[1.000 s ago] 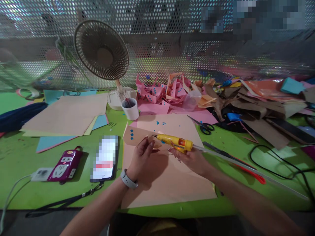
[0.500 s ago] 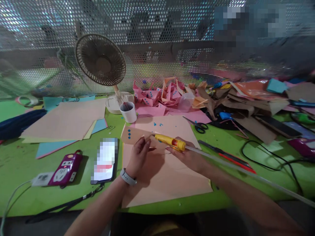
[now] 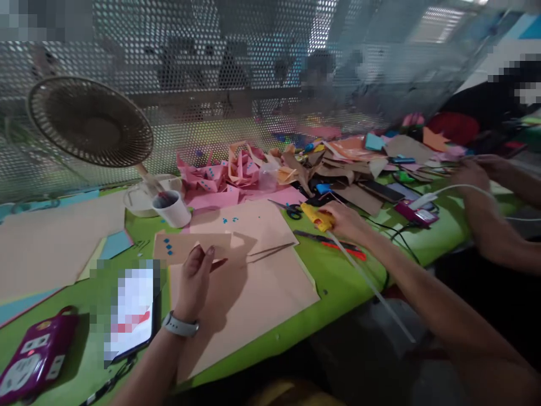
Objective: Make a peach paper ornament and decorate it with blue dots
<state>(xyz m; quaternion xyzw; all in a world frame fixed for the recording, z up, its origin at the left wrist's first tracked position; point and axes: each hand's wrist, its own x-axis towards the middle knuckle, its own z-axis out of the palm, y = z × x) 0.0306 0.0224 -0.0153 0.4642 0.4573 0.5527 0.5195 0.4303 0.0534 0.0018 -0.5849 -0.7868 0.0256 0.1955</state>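
Observation:
My right hand [image 3: 349, 221] grips a yellow hot glue gun [image 3: 318, 217], and a long clear glue stick [image 3: 372, 276] trails from its back end. It is held above the green table, right of the peach sheets and near the scissors [image 3: 292, 210] and an orange-red cutter [image 3: 353, 251]. My left hand [image 3: 196, 276], with a pale watch on the wrist, is closed with fingertips pinched on a peach paper piece [image 3: 169, 232] bearing several blue diamonds. Under it lies a large peach sheet [image 3: 262, 304]. More tiny blue pieces [image 3: 230, 220] lie on the paper behind.
A fan [image 3: 91, 121] and a white cup [image 3: 171, 208] stand at the back left. A phone [image 3: 133, 310] and purple power strip [image 3: 40, 352] lie left. Folded pink paper [image 3: 207, 175] and brown scraps line the mesh. At right, another person's hands [image 3: 471, 177] work.
My right hand has carried the glue gun away from the left hand, to the right. The view has turned right, bringing another person's arms in. My left hand keeps its pinch on the paper.

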